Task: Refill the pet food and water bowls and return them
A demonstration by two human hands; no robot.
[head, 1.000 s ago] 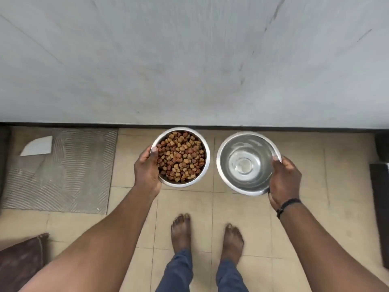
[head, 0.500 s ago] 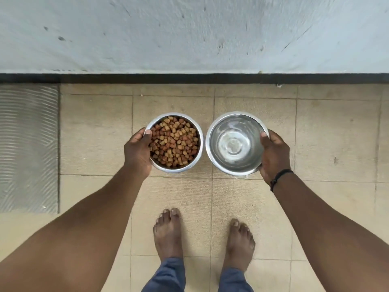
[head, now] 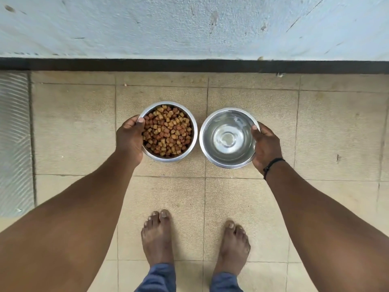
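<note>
Since a moment ago we have lowered both bowls towards the floor [head: 336, 133] by the wall [head: 189, 26], our left hand [head: 130, 138] gripping the rim of the food bowl [head: 168, 131] and our right hand [head: 265, 144] gripping the water bowl [head: 228, 137], so setting down looks near.

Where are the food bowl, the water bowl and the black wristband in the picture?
food bowl [head: 194, 131]: head view, on its right steel rim.
water bowl [head: 228, 140]: head view, on its shiny bottom under the water.
black wristband [head: 273, 163]: head view, on the cord across the right wrist.
</note>
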